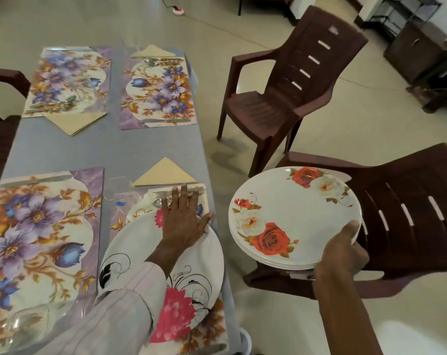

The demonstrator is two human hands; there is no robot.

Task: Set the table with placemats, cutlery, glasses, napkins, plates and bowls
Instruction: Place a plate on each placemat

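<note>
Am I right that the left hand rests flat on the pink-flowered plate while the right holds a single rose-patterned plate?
Not single: the head view shows the right hand holding a stack of rose-patterned plates; the rest is correct.

plate [140, 254] on near-right placemat [214, 326] | napkin [164, 174] behind | chairs [294, 80] right of table [63, 152]

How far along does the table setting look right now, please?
Placemats, napkins and cutlery are laid. The left hand presses the first plate onto the near right placemat; the right hand grips the plate stack. Three placemats lack plates; no bowls are visible.
</note>
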